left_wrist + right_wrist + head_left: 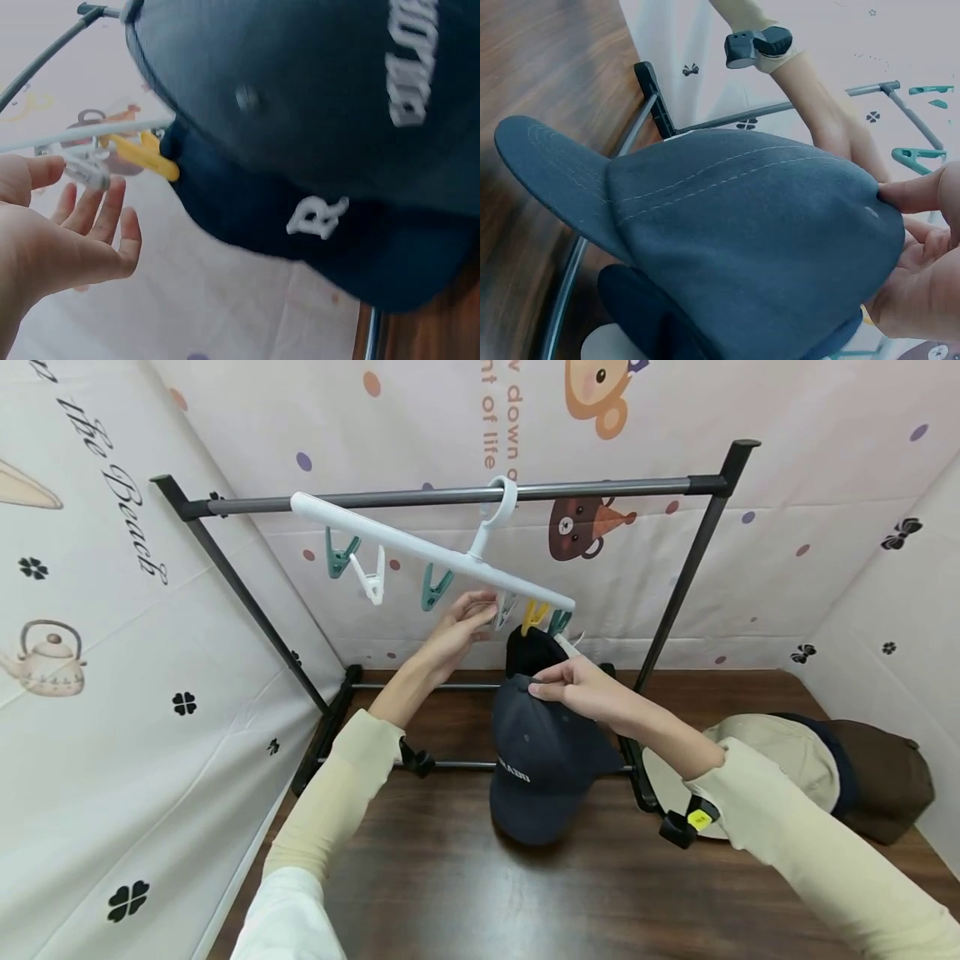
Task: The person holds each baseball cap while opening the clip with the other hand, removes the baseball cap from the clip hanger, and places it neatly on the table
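Note:
A navy cap (543, 760) with white lettering hangs by its back rim from a yellow clip (534, 614) on a white clip hanger (420, 547). The hanger hooks over the dark rack rail (600, 487). My right hand (573, 685) pinches the cap's crown between thumb and fingers. The right wrist view shows that hand (922, 247) on the navy cap (742, 225). My left hand (468, 620) reaches up beside the yellow clip, fingers relaxed. In the left wrist view this hand (75, 240) is spread, its thumb by a pale grey clip (88, 172) next to the yellow clip (142, 155) and the cap (315, 112).
The rack stands on a dark wooden table (450, 877). A beige cap (780, 747) and a brown cap (888, 777) lie at the right. Teal and white clips (371, 578) hang along the hanger's left half. Printed fabric walls close in on the left, back and right.

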A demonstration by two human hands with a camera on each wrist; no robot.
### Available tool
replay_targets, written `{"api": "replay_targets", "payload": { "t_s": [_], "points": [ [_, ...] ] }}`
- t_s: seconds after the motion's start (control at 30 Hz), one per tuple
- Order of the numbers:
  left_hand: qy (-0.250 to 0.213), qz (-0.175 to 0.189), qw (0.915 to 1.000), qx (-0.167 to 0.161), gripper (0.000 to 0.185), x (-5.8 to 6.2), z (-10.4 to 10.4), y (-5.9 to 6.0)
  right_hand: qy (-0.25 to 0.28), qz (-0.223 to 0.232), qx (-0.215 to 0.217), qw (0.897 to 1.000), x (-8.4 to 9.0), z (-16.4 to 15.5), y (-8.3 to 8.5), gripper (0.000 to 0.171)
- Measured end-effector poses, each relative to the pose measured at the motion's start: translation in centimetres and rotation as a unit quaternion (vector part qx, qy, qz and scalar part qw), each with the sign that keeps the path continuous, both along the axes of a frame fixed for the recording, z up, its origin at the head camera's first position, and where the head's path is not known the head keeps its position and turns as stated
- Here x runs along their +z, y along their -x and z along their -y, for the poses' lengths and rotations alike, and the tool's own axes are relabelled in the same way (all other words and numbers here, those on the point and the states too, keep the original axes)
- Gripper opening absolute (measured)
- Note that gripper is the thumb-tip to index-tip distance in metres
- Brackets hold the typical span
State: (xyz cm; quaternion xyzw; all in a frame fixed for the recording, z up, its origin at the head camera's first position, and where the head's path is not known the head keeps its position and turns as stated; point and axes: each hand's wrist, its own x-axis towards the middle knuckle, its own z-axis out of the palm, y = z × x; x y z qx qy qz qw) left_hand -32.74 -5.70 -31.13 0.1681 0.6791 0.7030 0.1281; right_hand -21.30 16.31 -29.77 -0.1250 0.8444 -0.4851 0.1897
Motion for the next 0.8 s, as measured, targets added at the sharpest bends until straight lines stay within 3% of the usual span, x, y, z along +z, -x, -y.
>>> {"api": "replay_targets", "payload": {
  "t_s": [0.1,0.2,0.43,0.53,0.7,0.8],
  "points": [
    [0.059,-0.043,0.9972,-0.012,0.045,-0.7,1.5,-0.2,0.003,0.001,0.008,1.0,0.1,-1.0,-0.4,0.048],
    [0.126,-0.084,0.9885,-0.011,0.05,-1.6,3.3,-0.5,0.008,0.008,0.026,1.0,0.1,-2.3,-0.8,0.047],
    [0.242,-0.117,0.9632,-0.003,0.065,-4.1,8.0,-1.0,0.018,0.035,0.05,0.998,-0.4,-4.6,-1.5,0.046],
    [0.309,-0.158,0.9378,0.013,0.069,-5.2,9.8,-1.4,0.011,0.03,0.045,0.998,-0.4,-5.2,-1.9,0.05],
    [0.381,-0.273,0.881,0.065,0.071,-7.2,12.6,-2.1,0.016,0.033,0.044,0.998,-0.7,-6.2,-2.4,0.053],
    [0.395,-0.306,0.8608,0.097,0.07,-8.2,14.2,-2.6,0.022,0.04,0.045,0.998,-1.0,-6.7,-2.7,0.051]
  ]
}}
